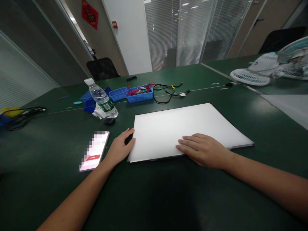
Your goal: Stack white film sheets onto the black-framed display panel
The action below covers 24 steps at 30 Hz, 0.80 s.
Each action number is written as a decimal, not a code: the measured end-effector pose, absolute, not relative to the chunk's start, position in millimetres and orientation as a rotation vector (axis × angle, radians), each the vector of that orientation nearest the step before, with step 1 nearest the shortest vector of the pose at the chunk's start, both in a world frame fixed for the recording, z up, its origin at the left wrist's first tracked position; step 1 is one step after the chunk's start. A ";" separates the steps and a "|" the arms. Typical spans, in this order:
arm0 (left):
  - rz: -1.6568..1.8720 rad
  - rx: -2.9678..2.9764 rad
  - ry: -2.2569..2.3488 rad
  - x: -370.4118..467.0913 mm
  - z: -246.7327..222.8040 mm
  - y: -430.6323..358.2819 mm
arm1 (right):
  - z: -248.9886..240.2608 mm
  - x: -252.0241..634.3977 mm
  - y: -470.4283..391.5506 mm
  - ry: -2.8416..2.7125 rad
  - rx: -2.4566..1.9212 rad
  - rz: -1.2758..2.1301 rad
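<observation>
A flat white rectangular board or sheet (173, 131) with a thin dark border along its edges lies on the green table (144, 199) in front of me. Its exact kind I cannot tell. Against its left edge rests my left hand (120, 146), thumb and fingers apart. My right hand (203, 150) lies flat across the near edge, palm down, the fingers stretched over the white surface. Neither hand grasps anything. To the left of my left hand is a phone (97, 150) with its screen lit.
Beyond the phone are a black computer mouse (109, 121) and a tilted water bottle (102, 99). Blue bins (140, 97), one with red wires, stand farther back beside a black cable (166, 93). White fan parts (255, 72) lie at the far right.
</observation>
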<state>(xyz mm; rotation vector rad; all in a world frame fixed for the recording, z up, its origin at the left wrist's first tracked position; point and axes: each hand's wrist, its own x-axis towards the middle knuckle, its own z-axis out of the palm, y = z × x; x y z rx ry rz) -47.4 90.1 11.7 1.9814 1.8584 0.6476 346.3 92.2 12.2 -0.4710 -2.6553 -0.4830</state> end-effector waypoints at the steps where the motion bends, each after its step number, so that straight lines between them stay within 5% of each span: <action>1: 0.648 2.013 1.848 -46.9 10.8 90.3 | 12.8 345.8 92.2 -2.658 -0.473 -0.495; 12: 0.575 2.162 1.857 -49.6 4.7 92.5 | 30.0 369.3 90.3 -2.616 -0.749 -0.402; 18: 0.570 2.172 1.850 -50.1 3.6 92.4 | 43.4 499.3 143.9 -2.213 -1.777 -0.482; 24: 0.580 2.194 1.843 -50.6 2.2 93.0 | -8.1 681.0 186.3 -1.229 -2.739 -0.315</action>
